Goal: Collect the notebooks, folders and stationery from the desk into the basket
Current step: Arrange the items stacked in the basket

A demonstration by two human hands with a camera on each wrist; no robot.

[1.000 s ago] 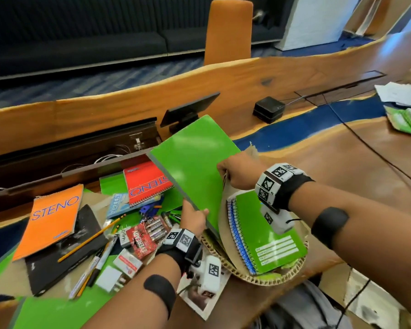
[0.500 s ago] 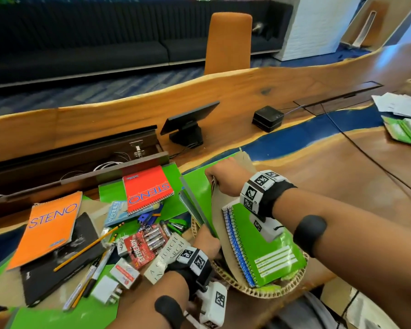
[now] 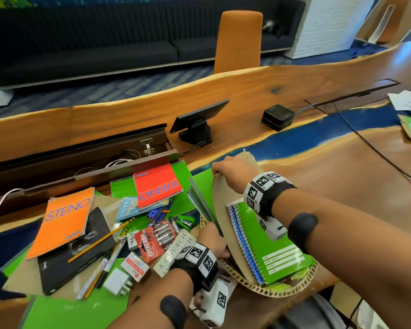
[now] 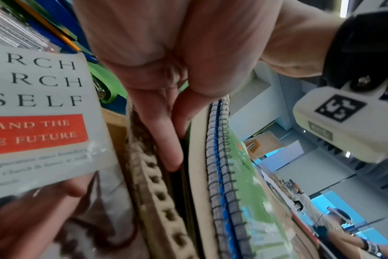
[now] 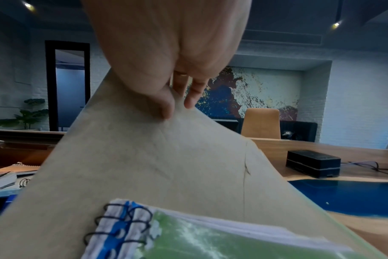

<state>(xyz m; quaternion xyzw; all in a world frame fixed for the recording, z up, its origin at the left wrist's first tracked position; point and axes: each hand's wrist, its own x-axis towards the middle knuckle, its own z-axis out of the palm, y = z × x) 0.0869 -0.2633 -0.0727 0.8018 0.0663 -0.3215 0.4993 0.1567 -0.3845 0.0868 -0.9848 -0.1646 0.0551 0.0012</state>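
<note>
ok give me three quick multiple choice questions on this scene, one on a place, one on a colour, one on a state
1. Where is the green spiral notebook?
A. in the basket
B. on the chair
C. under the monitor

2. What colour is the STENO pad lying on the black folder?
A. blue
B. orange
C. white

3. What is the right hand doing?
A. resting flat on the desk
B. holding a pencil
C. pinching the brown folder

Answers: 1 A, it lies inside the woven rim; 2 B, its cover is orange with blue lettering; 3 C, thumb and fingers pinch the folder's top edge.
</note>
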